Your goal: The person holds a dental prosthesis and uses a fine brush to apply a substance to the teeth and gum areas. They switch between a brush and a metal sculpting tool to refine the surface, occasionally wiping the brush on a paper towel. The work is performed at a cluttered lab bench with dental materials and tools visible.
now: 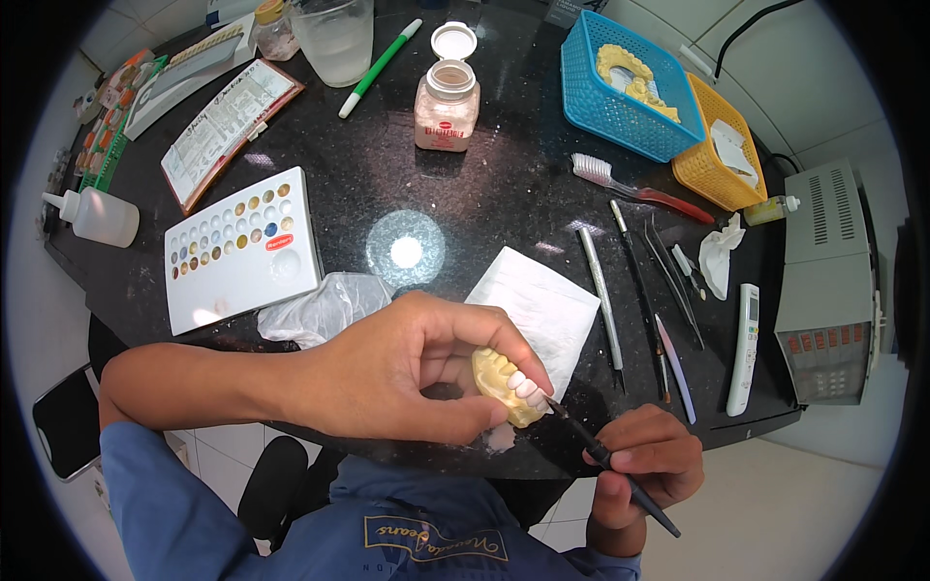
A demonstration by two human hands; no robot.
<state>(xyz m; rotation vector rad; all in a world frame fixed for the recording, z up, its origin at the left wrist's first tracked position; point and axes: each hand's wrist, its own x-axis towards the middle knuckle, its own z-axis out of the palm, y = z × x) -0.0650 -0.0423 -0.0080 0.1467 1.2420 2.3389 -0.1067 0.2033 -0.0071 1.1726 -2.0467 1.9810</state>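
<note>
Left hand (pixel 407 373) gripping dental model (pixel 506 385), right hand (pixel 644 465) seemingly brushing it

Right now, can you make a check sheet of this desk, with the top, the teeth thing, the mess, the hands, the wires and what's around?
Surface: glossy black stone table, lamp glare in the middle.
Job's things: yellow plaster dental model with white teeth; thin black brush touching the teeth.
Clutter: white colour palette tray, open powder jar, blue basket, yellow basket, row of metal tools.
Hands: left hand grips model; right hand holds brush.
Cables: black cable by the wall.
Surroundings: grey machine, white tiled floor.
</note>
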